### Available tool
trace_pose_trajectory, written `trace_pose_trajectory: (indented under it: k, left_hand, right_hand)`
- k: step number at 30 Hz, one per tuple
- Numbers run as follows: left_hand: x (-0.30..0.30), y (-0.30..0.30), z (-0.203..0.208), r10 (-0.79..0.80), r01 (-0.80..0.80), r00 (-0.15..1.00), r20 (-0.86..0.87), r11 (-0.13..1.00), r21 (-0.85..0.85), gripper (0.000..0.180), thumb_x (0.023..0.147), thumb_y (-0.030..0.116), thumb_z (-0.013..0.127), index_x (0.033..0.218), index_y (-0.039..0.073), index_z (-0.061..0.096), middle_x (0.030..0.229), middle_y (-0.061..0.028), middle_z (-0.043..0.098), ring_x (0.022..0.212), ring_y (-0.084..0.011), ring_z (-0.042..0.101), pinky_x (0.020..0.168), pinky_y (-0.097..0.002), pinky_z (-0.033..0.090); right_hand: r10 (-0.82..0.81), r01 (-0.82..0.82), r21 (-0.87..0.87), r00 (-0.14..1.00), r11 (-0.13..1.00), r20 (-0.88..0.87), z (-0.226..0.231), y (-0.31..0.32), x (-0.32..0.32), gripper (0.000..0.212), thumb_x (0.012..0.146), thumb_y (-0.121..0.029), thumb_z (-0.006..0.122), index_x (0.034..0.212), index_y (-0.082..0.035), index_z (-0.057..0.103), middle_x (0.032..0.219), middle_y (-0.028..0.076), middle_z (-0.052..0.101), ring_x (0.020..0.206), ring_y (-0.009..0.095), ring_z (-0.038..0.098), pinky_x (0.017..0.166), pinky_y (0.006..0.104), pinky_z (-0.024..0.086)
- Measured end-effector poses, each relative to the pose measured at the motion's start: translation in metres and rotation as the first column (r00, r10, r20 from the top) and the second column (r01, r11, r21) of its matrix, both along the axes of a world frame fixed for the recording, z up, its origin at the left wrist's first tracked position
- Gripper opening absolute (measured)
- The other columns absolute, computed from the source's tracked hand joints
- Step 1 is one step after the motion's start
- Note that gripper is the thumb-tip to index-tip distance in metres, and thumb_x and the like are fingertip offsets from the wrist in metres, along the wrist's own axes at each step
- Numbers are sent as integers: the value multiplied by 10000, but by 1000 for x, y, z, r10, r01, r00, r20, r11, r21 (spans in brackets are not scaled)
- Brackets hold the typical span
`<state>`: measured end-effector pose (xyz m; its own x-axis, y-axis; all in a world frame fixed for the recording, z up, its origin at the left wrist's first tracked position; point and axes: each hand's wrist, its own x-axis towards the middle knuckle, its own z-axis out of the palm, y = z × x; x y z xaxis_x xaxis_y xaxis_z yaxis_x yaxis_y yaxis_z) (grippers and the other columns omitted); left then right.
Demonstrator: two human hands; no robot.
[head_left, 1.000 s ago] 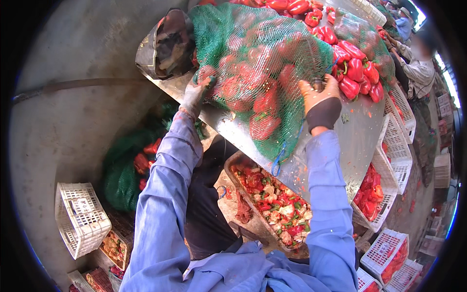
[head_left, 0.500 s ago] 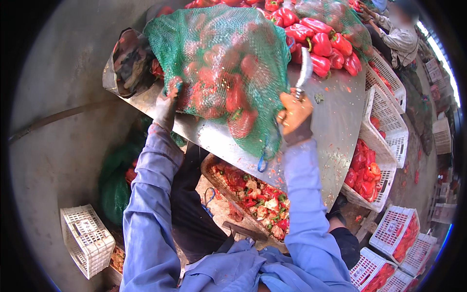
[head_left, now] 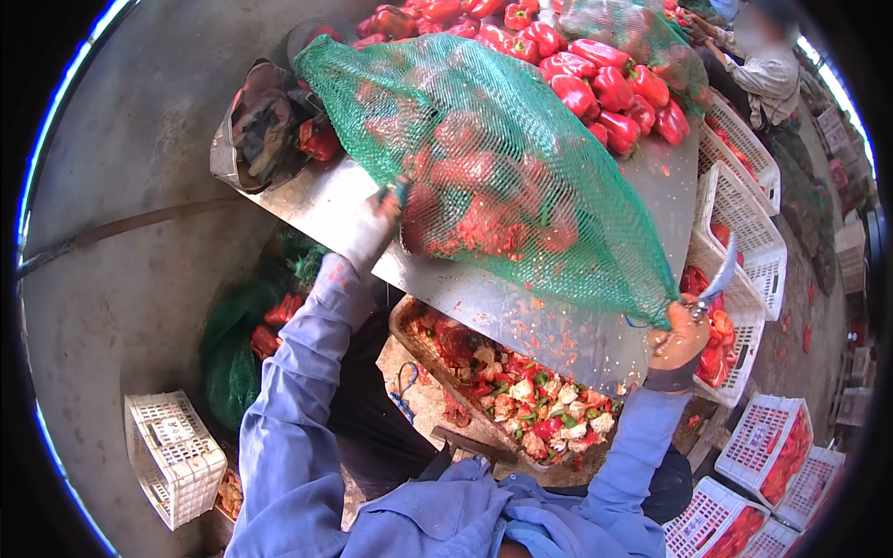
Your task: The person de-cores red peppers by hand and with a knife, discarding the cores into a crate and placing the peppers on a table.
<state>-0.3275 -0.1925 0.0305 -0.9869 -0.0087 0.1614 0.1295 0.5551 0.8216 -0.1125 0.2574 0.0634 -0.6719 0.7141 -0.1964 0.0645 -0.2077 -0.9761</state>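
Observation:
A green mesh bag (head_left: pixel 549 167) with red bell peppers inside lies across the near part of the metal table (head_left: pixel 507 296). My left hand (head_left: pixel 372 231), in a pale glove, grips the bag's near left edge. At the right, my right hand (head_left: pixel 681 337), in an orange-brown glove, is closed round the gathered corner of the bag and pulls it out taut. The same hand holds a small curved knife (head_left: pixel 722 270), its blade pointing up and away from the bag. Loose red bell peppers (head_left: pixel 614 90) are heaped on the table behind the bag.
Below the table's near edge, a tray (head_left: pixel 406 333) holds pepper cores and scraps. White plastic crates (head_left: pixel 749 209) line the right side, some with red peppers. A dark open bag (head_left: pixel 256 130) sits at the table's left. Another person (head_left: pixel 767 70) works at the far right.
My right hand has swung right with the knife and the bag's corner, stretching the mesh sideways. My left hand has shifted right with the bag's edge. The peppers inside have slid rightward.

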Motion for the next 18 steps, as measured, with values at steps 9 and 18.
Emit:
trace_pose_trajectory:
  k: [9, 18]
  left_hand:
    - [-142, -75, -65, 405, -244, 894, -191, 799, 550, 451, 972, 347, 787, 1255, 12, 682, 1058, -32, 739, 835, -137, 625, 721, -347, 496]
    - [-116, 3, 18, 205, -81, 979, -2, 398, 914, 70, 957, 110, 755, 1003, 62, 733, 827, -10, 682, 660, -122, 608, 598, -293, 490]
  right_hand:
    - [79, -96, 87, 980, 992, 181, -2, -46, 26, 223, 901, -126, 702, 1081, -23, 622, 841, 29, 569, 517, 105, 489, 430, 256, 407]
    - [119, -144, 87, 963, 986, 241, -20, -72, 42, 269, 911, -107, 718, 1122, 24, 614, 762, 20, 542, 480, 118, 504, 432, 292, 405]
